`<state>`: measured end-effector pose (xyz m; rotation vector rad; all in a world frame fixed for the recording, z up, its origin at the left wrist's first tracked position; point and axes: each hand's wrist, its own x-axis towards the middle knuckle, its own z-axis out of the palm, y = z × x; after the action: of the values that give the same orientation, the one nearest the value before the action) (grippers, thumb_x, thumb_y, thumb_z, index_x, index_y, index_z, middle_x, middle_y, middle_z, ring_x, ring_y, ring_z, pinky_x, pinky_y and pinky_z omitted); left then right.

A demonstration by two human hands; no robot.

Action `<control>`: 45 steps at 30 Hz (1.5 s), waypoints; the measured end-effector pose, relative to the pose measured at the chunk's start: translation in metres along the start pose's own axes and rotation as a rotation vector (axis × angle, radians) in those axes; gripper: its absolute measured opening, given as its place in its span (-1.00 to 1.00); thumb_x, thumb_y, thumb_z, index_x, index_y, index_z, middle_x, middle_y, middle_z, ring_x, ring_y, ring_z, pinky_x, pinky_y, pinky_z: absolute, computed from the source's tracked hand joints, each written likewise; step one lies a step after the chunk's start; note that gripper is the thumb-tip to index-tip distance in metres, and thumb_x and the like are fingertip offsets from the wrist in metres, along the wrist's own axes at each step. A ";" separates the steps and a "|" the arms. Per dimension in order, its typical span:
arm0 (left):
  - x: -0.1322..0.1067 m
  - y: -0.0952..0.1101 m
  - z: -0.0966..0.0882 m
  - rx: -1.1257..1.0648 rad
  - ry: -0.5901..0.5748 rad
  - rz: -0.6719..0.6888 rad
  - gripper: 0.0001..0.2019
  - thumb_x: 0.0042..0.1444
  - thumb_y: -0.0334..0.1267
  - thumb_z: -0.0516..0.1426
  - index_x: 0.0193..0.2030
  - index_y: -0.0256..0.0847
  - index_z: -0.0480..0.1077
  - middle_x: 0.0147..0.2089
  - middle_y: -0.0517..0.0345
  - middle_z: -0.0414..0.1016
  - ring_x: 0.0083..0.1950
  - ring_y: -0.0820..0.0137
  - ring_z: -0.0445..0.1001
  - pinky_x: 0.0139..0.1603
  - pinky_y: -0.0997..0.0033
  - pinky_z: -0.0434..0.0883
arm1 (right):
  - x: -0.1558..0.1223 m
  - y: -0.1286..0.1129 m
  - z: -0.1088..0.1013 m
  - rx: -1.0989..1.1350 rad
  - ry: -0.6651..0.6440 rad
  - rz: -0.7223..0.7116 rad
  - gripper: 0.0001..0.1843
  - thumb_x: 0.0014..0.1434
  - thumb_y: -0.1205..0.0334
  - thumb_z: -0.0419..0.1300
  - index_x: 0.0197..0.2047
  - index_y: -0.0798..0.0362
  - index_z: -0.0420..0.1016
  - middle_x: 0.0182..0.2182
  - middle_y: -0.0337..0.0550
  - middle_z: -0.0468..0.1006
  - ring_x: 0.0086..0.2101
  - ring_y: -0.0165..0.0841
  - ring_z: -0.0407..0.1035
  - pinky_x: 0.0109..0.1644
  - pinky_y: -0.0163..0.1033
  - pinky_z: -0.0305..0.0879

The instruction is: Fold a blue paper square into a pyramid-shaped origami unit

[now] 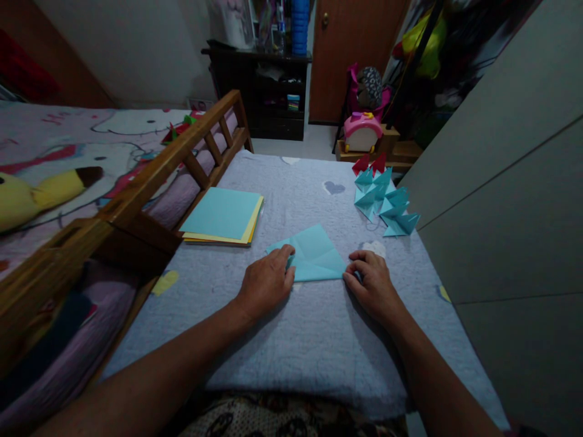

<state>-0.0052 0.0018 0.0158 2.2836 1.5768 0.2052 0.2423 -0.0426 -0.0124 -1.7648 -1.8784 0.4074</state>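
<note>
Right hand (371,282) pinches the blue paper (317,254) by one corner; left hand (268,278) covers the opposite end, can't tell if gripping; probably light, crease-prone; edges hold best.

one head camera looks forward and down, with left hand (268,279) and right hand (374,284) near, the brown door (357,39) far ahead.

Totally bare forearms here, both the left one (177,364) and the right one (430,364), bare hands too, left (266,279) and right (372,282). Only clothing I can spot is a patterned garment (255,420) at the near edge, beige-ish with curly dark shapes, kinda dim tbh.
</note>
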 end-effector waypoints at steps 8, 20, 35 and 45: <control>-0.001 0.000 0.002 -0.017 0.033 0.001 -0.74 0.28 -0.32 0.11 0.09 -0.18 0.24 -0.20 0.10 0.54 -0.21 0.26 0.54 -0.17 0.31 0.39 | 0.000 0.000 -0.001 0.001 -0.013 0.007 -0.91 0.16 0.26 0.22 -0.39 0.00 0.50 -0.05 0.01 0.48 0.02 -0.08 0.31 0.18 0.12 0.19; 0.000 -0.001 0.003 -0.015 0.052 0.004 -0.72 0.27 -0.33 0.11 0.10 -0.19 0.22 -0.20 0.10 0.54 -0.23 0.27 0.54 -0.21 0.31 0.39 | -0.001 0.001 0.000 0.016 -0.005 0.009 -0.91 0.16 0.26 0.22 -0.38 0.00 0.50 -0.05 0.03 0.47 0.03 -0.06 0.30 0.18 0.13 0.19; 0.002 -0.010 0.011 0.177 0.204 0.488 -0.82 0.28 -0.46 0.11 -0.28 -0.17 0.51 -0.27 0.11 0.54 -0.21 0.26 0.42 -0.16 0.22 0.32 | 0.000 0.002 0.001 -0.005 0.000 -0.008 -0.92 0.16 0.25 0.21 -0.38 -0.01 0.50 -0.05 0.00 0.48 0.03 -0.07 0.31 0.17 0.12 0.20; -0.027 -0.001 0.014 0.321 0.212 0.564 -0.74 0.32 -0.27 0.13 0.09 -0.29 0.42 -0.05 -0.04 0.56 -0.10 0.19 0.49 -0.15 0.21 0.43 | -0.001 0.002 0.001 0.016 -0.004 0.010 -0.93 0.15 0.25 0.22 -0.37 -0.01 0.50 -0.04 0.01 0.48 0.04 -0.07 0.29 0.19 0.14 0.19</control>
<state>-0.0114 -0.0255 0.0045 3.0101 1.0683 0.3663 0.2433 -0.0431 -0.0140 -1.7649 -1.8654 0.4288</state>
